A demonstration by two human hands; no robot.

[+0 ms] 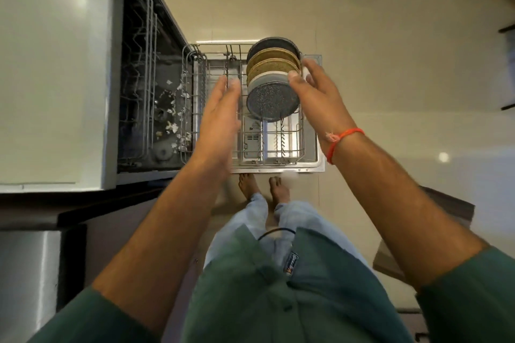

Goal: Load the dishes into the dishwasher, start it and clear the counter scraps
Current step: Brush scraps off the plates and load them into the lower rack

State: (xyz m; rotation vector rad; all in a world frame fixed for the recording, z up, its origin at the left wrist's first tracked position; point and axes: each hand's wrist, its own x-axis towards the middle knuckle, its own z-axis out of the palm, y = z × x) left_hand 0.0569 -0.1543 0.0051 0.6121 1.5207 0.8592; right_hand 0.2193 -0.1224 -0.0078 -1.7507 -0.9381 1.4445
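A person in a green shirt stands barefoot on a pale tiled floor before an open dishwasher, its lower rack pulled out. A row of plates stands on edge in the rack (speckled grey and tan). The right hand touches the nearest plate with relaxed fingers; the left hand hovers open beside it. A shirt label is too blurred to read.

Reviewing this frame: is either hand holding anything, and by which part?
Right hand touches the nearest grey plate at its right rim, fingers straight; a true grip cannot be told. Left hand holds nothing.
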